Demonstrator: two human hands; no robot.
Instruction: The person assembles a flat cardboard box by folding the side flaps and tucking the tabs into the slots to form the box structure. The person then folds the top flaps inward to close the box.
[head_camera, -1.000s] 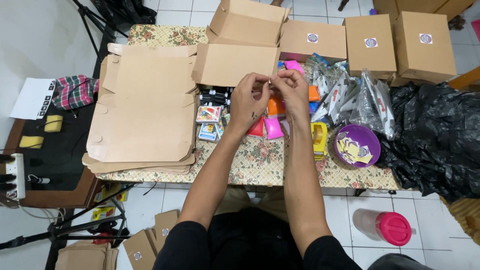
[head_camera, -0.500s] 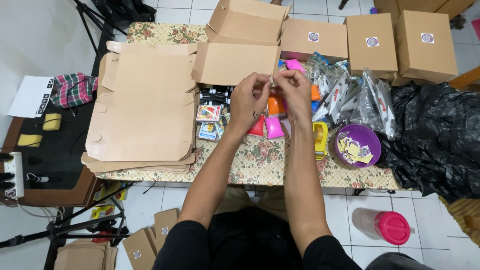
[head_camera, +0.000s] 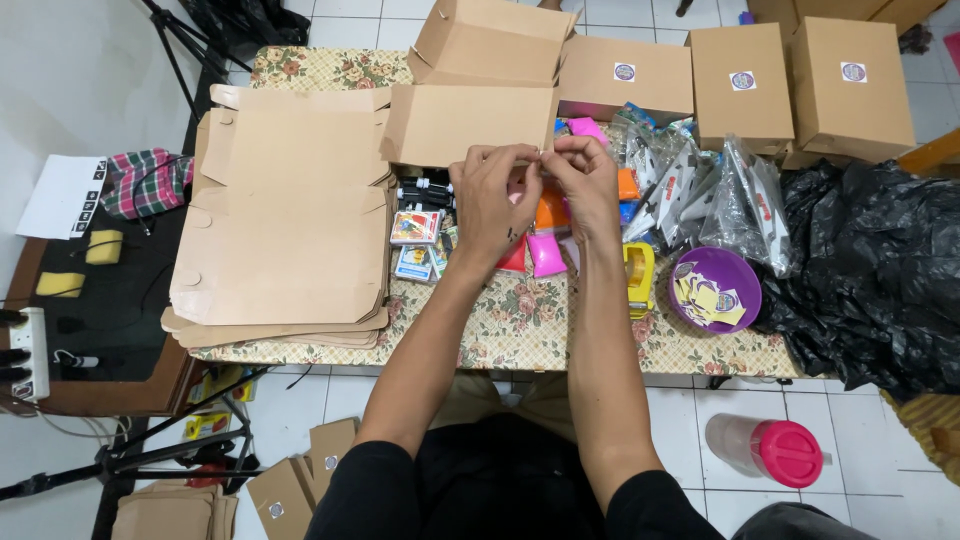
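There were three closed cardboard boxes (head_camera: 740, 85) with round stickers, one open box (head_camera: 470, 120), one stack of flat unfolded boxes (head_camera: 285, 220), one purple bowl (head_camera: 715, 290), one yellow tape dispenser (head_camera: 638, 272) and one pink-lidded bottle (head_camera: 770, 450).

Home packing spot (tiled floor): cardboard boxes (head_camera: 740, 85), floral table (head_camera: 520, 330).

Bare forearms, short black sleeves, black top, tan trousers.

Left hand (head_camera: 492, 200) and right hand (head_camera: 582, 180) pinch fingertips together above pink packets (head_camera: 545, 252), floral table (head_camera: 520, 325).
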